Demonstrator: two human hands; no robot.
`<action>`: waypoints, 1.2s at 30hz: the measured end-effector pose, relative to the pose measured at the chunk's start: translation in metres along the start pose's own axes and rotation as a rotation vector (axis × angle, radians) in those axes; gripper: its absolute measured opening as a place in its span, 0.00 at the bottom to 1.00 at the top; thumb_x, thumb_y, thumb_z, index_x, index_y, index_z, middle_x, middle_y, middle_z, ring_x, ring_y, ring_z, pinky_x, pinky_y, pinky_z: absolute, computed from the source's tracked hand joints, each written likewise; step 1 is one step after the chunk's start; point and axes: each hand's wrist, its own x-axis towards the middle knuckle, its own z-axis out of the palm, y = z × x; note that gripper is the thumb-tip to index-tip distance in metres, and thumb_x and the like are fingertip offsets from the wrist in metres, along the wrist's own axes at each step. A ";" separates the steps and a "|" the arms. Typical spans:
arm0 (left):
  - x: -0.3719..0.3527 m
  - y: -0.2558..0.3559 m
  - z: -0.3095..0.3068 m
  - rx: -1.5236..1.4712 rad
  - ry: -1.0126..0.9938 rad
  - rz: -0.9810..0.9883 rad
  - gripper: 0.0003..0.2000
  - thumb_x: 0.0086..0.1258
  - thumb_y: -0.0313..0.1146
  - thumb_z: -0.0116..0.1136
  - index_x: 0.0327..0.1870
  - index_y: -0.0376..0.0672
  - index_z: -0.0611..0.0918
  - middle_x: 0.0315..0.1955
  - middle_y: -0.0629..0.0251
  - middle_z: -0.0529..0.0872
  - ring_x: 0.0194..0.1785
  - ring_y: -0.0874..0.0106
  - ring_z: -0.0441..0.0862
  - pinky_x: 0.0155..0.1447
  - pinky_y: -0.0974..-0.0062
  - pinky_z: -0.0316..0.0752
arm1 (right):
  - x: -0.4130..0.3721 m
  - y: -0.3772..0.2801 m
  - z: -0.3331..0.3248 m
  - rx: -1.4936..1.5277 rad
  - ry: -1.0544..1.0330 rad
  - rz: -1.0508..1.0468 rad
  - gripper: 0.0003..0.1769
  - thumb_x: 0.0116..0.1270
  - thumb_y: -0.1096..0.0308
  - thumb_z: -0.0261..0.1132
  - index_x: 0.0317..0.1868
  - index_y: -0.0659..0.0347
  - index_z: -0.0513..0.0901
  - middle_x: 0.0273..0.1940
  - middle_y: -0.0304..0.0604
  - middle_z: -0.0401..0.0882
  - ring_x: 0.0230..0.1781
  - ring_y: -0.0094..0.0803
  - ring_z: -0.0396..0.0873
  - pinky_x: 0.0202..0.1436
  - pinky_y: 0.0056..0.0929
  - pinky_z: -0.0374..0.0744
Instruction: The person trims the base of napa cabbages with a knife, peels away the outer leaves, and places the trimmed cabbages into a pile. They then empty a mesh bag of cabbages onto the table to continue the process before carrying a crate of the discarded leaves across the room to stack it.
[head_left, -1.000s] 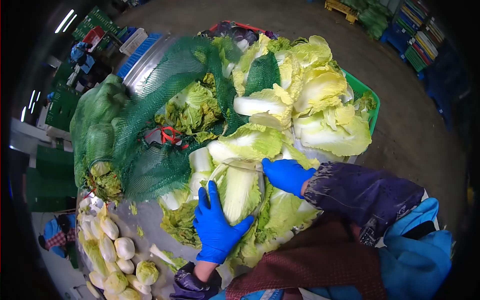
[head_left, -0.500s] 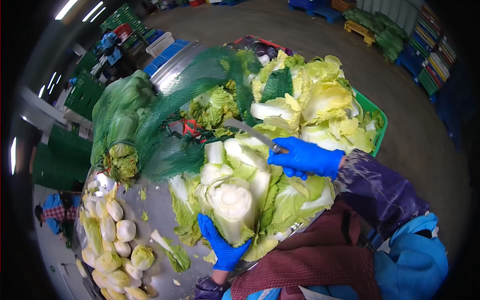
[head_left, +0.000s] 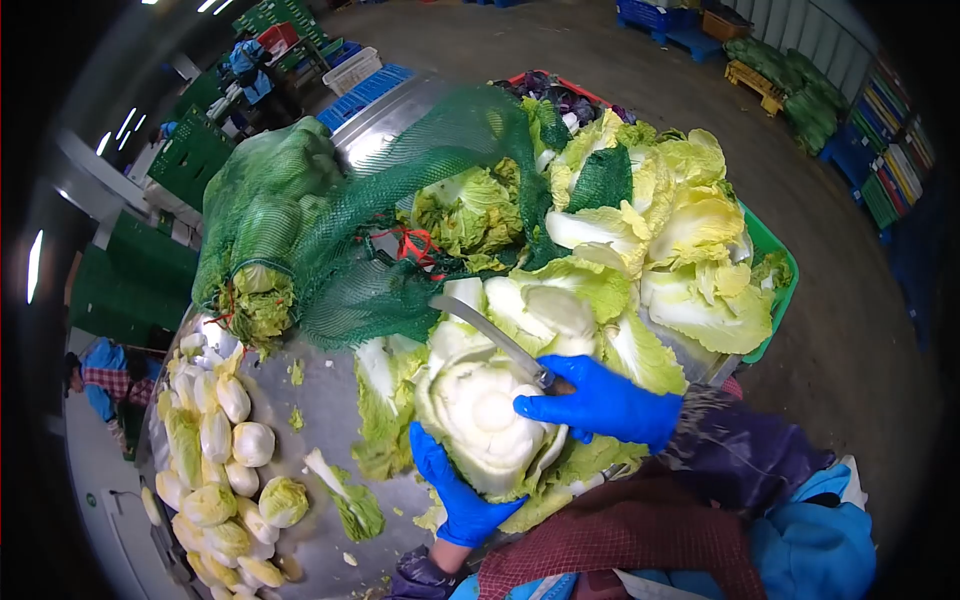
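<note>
The big pale green and white napa cabbage lay on its side at the near edge of the shiny metal tabletop, its round white stem end turned toward the camera. The left hand in a blue rubber glove cupped it from below, fingers curled tight on the leaves. The right hand in a blue rubber glove had its fingers wrapped fully round the handle of a long silver steel knife. The thin blade lay across the top of the cabbage.

It looked like the trimming step, with the blade set to cut. The next cut would call for a firm hold and left fingers kept away from the edge, since the stem looked hard and the leaves slippery.

Behind lay a soft green net sack with more cabbages, a heap of crinkly yellow-green loose leaves and a green plastic crate. Small smooth white cabbage hearts sat piled to the left
</note>
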 end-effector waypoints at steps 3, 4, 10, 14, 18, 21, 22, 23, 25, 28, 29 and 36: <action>0.013 -0.033 0.030 -0.360 -0.183 -0.146 0.56 0.42 0.50 0.72 0.69 0.43 0.45 0.65 0.51 0.53 0.69 0.57 0.50 0.70 0.58 0.48 | -0.029 -0.059 -0.004 -0.289 0.120 -0.241 0.31 0.55 0.46 0.64 0.47 0.67 0.73 0.26 0.48 0.76 0.23 0.39 0.77 0.27 0.34 0.75; 0.019 -0.041 0.036 -0.451 -0.463 -0.212 0.53 0.45 0.50 0.70 0.69 0.45 0.48 0.65 0.53 0.56 0.69 0.61 0.53 0.69 0.59 0.52 | -0.036 -0.073 -0.004 -0.446 0.203 -0.333 0.32 0.56 0.47 0.64 0.48 0.68 0.73 0.29 0.53 0.78 0.27 0.44 0.79 0.31 0.38 0.77; 0.073 -0.001 0.015 -0.529 -0.103 -0.019 0.55 0.44 0.54 0.70 0.69 0.37 0.48 0.68 0.54 0.49 0.70 0.60 0.50 0.70 0.62 0.47 | -0.008 -0.025 -0.010 -0.557 0.444 -0.234 0.27 0.60 0.51 0.61 0.51 0.65 0.73 0.29 0.53 0.80 0.28 0.47 0.80 0.32 0.39 0.77; 0.096 0.038 -0.012 -0.305 -0.014 0.066 0.46 0.50 0.53 0.65 0.67 0.38 0.56 0.64 0.53 0.59 0.66 0.58 0.59 0.68 0.58 0.48 | -0.005 -0.028 -0.010 -0.567 0.430 -0.298 0.29 0.58 0.48 0.62 0.49 0.64 0.74 0.26 0.50 0.79 0.26 0.45 0.79 0.29 0.37 0.77; 0.128 0.064 -0.010 0.143 -0.090 0.224 0.36 0.54 0.45 0.60 0.63 0.36 0.64 0.61 0.51 0.66 0.64 0.55 0.61 0.70 0.57 0.44 | 0.003 -0.030 -0.005 -0.466 0.384 -0.245 0.28 0.55 0.46 0.64 0.43 0.64 0.75 0.26 0.50 0.79 0.26 0.45 0.79 0.29 0.36 0.75; 0.122 0.061 -0.010 0.127 -0.130 0.208 0.36 0.54 0.45 0.60 0.63 0.34 0.64 0.61 0.50 0.66 0.65 0.55 0.60 0.70 0.57 0.44 | 0.051 0.014 -0.024 -0.482 0.587 -0.182 0.22 0.57 0.50 0.63 0.37 0.62 0.75 0.28 0.51 0.78 0.30 0.45 0.79 0.33 0.37 0.75; 0.118 0.060 -0.014 0.128 -0.129 0.209 0.36 0.54 0.45 0.60 0.63 0.34 0.64 0.61 0.50 0.66 0.65 0.55 0.60 0.70 0.57 0.44 | 0.067 0.042 -0.038 -0.605 0.593 -0.172 0.21 0.57 0.51 0.63 0.37 0.62 0.74 0.29 0.51 0.79 0.32 0.45 0.79 0.33 0.38 0.74; 0.114 0.057 -0.021 0.152 -0.143 0.178 0.37 0.54 0.46 0.60 0.63 0.34 0.64 0.61 0.50 0.66 0.66 0.55 0.59 0.70 0.57 0.44 | 0.075 0.063 -0.053 -0.727 0.600 -0.164 0.21 0.56 0.52 0.63 0.37 0.62 0.74 0.30 0.51 0.79 0.33 0.45 0.79 0.34 0.38 0.74; 0.102 0.041 -0.036 0.141 -0.126 0.114 0.37 0.54 0.47 0.60 0.63 0.36 0.64 0.62 0.51 0.64 0.68 0.57 0.55 0.70 0.58 0.46 | 0.074 0.082 -0.071 -0.707 0.601 -0.072 0.23 0.55 0.51 0.64 0.41 0.62 0.73 0.32 0.50 0.79 0.33 0.44 0.79 0.34 0.37 0.75; 0.077 0.007 -0.055 -0.107 -0.051 -0.107 0.41 0.49 0.42 0.66 0.65 0.39 0.60 0.64 0.51 0.57 0.69 0.56 0.51 0.70 0.60 0.46 | 0.060 0.040 -0.052 -0.616 0.691 -0.232 0.37 0.51 0.47 0.68 0.56 0.59 0.67 0.33 0.48 0.79 0.34 0.43 0.79 0.38 0.35 0.76; 0.073 -0.001 -0.057 -0.200 -0.058 -0.145 0.43 0.48 0.41 0.68 0.65 0.40 0.57 0.63 0.52 0.57 0.69 0.57 0.50 0.71 0.61 0.45 | 0.053 0.009 -0.037 -0.553 0.584 -0.217 0.40 0.48 0.51 0.71 0.59 0.57 0.65 0.37 0.47 0.78 0.36 0.37 0.78 0.39 0.33 0.76; 0.059 -0.001 -0.040 -0.335 0.100 -0.186 0.40 0.48 0.42 0.68 0.62 0.42 0.60 0.63 0.56 0.57 0.68 0.62 0.52 0.70 0.64 0.47 | 0.107 -0.021 0.034 -0.851 0.214 -0.605 0.38 0.54 0.47 0.64 0.62 0.53 0.64 0.50 0.49 0.74 0.44 0.45 0.78 0.47 0.37 0.76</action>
